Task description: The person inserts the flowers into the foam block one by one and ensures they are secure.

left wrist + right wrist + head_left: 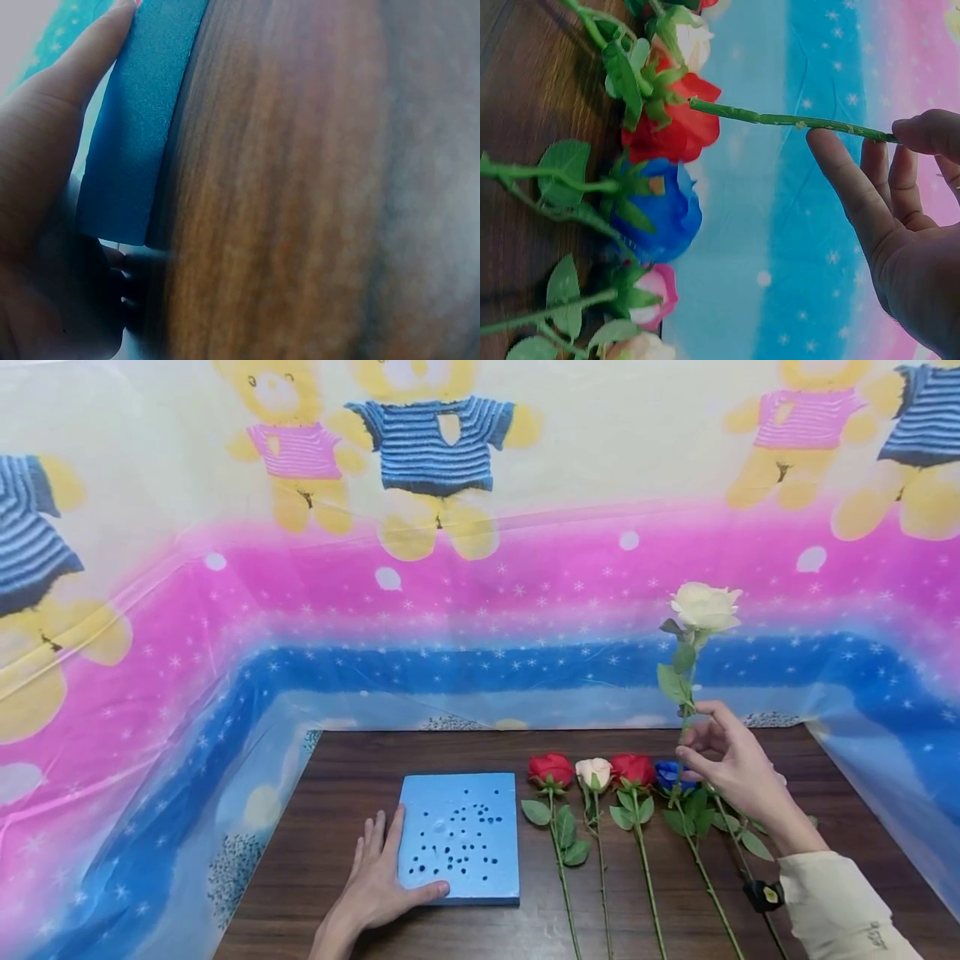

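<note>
My right hand (738, 772) pinches the green stem of a white rose (707, 607), which stands upright above the table with its bloom on top. In the right wrist view the lower stem (780, 120) sticks out past the thumb and fingertips, its cut end free. My left hand (378, 868) lies against the left side of a light blue foam block (498, 843) dotted with small dark holes. Its fingers stretch along that side and the thumb rests near the front edge. The left wrist view shows the block's side face (135, 142) beside the thumb.
Right of the block, several roses lie in a row, stems toward me: a red rose (551, 770), a pale pink rose (595, 773), another red rose (633, 770), a blue rose (667, 775). A pink rose (658, 296) lies beyond. Bear-print cloth (480, 672) stands behind the table.
</note>
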Motion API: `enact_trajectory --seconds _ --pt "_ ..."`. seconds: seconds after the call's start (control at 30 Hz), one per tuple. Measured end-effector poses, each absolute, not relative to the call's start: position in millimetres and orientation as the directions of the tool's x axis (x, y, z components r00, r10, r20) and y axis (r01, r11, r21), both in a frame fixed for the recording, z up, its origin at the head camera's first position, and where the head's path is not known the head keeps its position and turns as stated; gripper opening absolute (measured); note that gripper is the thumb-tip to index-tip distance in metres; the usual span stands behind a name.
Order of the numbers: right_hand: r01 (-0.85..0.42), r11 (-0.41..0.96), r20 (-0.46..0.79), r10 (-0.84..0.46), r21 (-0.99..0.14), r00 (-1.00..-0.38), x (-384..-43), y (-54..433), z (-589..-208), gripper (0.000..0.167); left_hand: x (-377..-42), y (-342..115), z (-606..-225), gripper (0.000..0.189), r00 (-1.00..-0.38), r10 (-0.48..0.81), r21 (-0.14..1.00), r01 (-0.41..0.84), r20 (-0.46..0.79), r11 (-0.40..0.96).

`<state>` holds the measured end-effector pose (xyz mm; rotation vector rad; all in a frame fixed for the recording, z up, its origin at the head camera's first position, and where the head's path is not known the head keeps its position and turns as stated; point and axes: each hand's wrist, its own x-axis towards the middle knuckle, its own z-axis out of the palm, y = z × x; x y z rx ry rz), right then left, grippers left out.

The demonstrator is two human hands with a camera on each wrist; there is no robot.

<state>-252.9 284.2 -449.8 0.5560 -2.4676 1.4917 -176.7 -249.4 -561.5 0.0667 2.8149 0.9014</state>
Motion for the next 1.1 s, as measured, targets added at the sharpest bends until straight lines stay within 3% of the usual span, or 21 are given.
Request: enact_trajectory --seconds 1.1 --pt "-0.469 0.299 0.355 -0.365 -0.831 -0.861 -290.8 134.5 -440.4 0.049 -175.1 -248.5 -560.5 0.147 -0.983 0.097 0.581 -0.013 -0.159 0.813"
